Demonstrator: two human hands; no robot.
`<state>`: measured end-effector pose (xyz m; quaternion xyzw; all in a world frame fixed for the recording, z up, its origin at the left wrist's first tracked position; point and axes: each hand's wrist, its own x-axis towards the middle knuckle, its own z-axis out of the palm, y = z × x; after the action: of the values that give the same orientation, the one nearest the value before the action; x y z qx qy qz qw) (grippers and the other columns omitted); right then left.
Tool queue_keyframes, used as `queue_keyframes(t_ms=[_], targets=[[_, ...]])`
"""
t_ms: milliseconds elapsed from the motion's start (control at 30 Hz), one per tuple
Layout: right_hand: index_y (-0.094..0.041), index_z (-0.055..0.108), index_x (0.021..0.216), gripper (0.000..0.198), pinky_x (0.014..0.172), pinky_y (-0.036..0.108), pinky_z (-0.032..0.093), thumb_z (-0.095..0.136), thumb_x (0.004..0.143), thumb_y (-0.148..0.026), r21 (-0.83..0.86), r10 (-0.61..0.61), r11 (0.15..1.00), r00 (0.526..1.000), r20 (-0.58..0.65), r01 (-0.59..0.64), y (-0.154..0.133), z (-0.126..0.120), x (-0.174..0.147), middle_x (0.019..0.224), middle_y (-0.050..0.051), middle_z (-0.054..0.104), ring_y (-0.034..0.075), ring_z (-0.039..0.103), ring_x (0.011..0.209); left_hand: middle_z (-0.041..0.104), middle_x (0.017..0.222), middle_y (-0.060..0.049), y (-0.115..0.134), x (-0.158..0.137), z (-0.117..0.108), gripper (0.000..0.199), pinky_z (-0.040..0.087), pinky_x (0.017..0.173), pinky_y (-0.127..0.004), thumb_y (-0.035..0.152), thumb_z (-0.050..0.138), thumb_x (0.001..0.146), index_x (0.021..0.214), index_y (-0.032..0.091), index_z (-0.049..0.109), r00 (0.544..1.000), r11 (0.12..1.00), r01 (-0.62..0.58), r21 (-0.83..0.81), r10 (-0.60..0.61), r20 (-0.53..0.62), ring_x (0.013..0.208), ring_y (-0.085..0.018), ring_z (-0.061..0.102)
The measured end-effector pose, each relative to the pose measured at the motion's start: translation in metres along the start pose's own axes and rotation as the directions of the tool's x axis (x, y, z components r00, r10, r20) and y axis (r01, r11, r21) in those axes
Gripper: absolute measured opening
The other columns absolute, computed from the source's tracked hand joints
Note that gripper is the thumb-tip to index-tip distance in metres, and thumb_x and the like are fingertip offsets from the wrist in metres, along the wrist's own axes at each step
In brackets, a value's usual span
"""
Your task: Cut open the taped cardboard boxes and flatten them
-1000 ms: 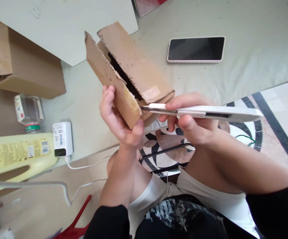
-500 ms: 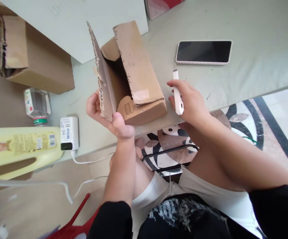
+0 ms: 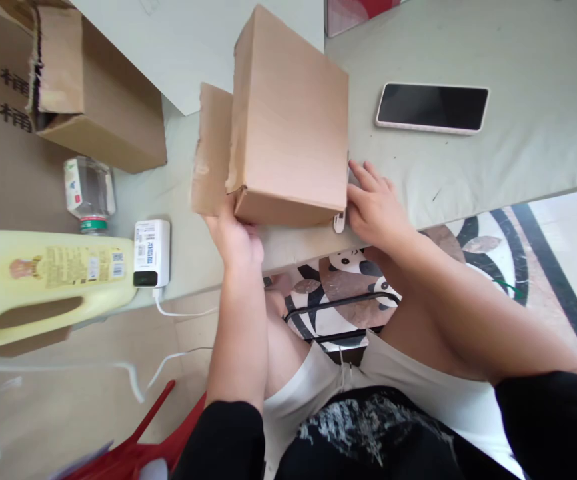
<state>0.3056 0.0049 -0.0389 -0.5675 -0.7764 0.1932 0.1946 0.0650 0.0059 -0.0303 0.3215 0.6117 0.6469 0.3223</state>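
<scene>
A brown cardboard box [image 3: 293,127] stands tilted over the table's near edge, its plain closed face turned up to me. One torn flap [image 3: 211,150] sticks out on its left. My left hand [image 3: 233,240] grips the box from below at its lower left corner, with most of its fingers hidden underneath. Close to the right side of the box is my right hand [image 3: 376,203], its fingers stretched and apart. Between that hand and the box, a white utility knife [image 3: 339,222] shows only in part, mostly covered by the box edge.
A phone [image 3: 433,108] lies to the right. At left are another cardboard box [image 3: 113,107], a clear bottle [image 3: 91,190], a yellow jug [image 3: 53,273] and a white power bank [image 3: 151,253] with its cable. A white box [image 3: 193,47] stands behind.
The cardboard box has been turned over, so its opening no longer faces me. My right hand has moved the utility knife to the box's side and opened its fingers. The view has shifted slightly.
</scene>
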Motion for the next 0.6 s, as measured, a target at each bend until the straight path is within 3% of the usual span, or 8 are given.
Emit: queue_keyframes(t_ms=[100,167,233,367,433,533,600], targets=[[-0.023,0.055,0.139,0.052,0.119,0.064,0.032,0.04,0.089,-0.018,0.12,-0.011,0.993,0.999,-0.032,0.015,-0.001,-0.003,0.002,0.161,0.01,0.039,0.035,0.032,0.152,0.062,0.12,-0.004,0.008,-0.005,0.003,0.064,0.051,0.069,-0.027,0.036,0.074,0.074,0.125,0.031,0.036,0.997,0.996,0.079,0.029,-0.079,0.001,0.095,-0.018,0.067],[-0.021,0.051,0.143,0.054,0.123,0.058,0.032,0.043,0.09,-0.024,0.202,-0.011,0.979,0.998,-0.059,0.022,-0.001,-0.005,0.003,0.16,0.011,0.041,0.031,0.036,0.15,0.062,0.115,-0.004,0.013,-0.005,0.002,0.073,0.049,0.067,-0.026,0.031,0.08,0.068,0.125,0.031,0.034,1.0,0.996,0.005,0.088,-0.005,-0.007,0.087,-0.015,0.066],[-0.019,0.05,0.143,0.054,0.123,0.054,0.033,0.046,0.09,-0.03,0.278,0.0,0.96,0.997,-0.081,0.023,-0.001,-0.008,0.005,0.157,0.012,0.044,0.029,0.039,0.148,0.062,0.111,-0.004,0.014,-0.001,-0.002,0.064,0.049,0.068,-0.025,0.03,0.079,0.069,0.12,0.027,0.04,0.996,0.988,-0.064,0.144,0.071,-0.049,0.083,-0.013,0.064],[-0.022,0.058,0.134,0.046,0.129,0.054,0.021,0.042,0.094,-0.036,0.366,-0.087,0.923,0.99,-0.111,0.122,-0.004,-0.011,0.007,0.147,0.008,0.056,0.025,0.046,0.143,0.064,0.098,-0.003,0.006,0.011,-0.013,0.028,0.051,0.078,-0.025,0.038,0.065,0.083,0.1,0.02,0.053,0.995,0.984,-0.055,0.172,0.067,-0.068,0.091,-0.014,0.064],[-0.025,0.056,0.136,0.046,0.131,0.054,0.015,0.042,0.094,-0.04,0.363,-0.132,0.917,0.984,-0.115,0.166,-0.007,-0.012,0.006,0.145,0.005,0.058,0.025,0.048,0.142,0.066,0.096,-0.005,0.001,0.015,-0.018,0.028,0.052,0.085,-0.028,0.047,0.055,0.09,0.094,0.019,0.056,0.998,0.98,-0.06,0.19,0.062,-0.005,0.101,-0.017,0.064],[-0.024,0.047,0.142,0.055,0.128,0.055,0.023,0.045,0.092,-0.046,0.366,-0.1,0.92,0.986,-0.133,0.143,-0.012,-0.013,0.004,0.151,0.007,0.052,0.028,0.039,0.148,0.066,0.095,-0.006,-0.005,0.017,-0.024,0.038,0.053,0.095,-0.032,0.054,0.048,0.093,0.084,0.019,0.058,0.986,0.961,-0.164,0.221,0.154,0.061,0.111,-0.019,0.062],[-0.022,0.047,0.141,0.058,0.121,0.055,0.035,0.047,0.09,-0.049,0.407,-0.065,0.906,0.989,-0.135,0.115,-0.015,-0.012,0.003,0.15,0.012,0.051,0.032,0.042,0.145,0.065,0.088,-0.005,-0.008,0.017,-0.025,0.042,0.054,0.095,-0.033,0.057,0.047,0.093,0.078,0.019,0.057,0.977,0.957,-0.207,0.201,0.19,0.099,0.11,-0.02,0.062]])
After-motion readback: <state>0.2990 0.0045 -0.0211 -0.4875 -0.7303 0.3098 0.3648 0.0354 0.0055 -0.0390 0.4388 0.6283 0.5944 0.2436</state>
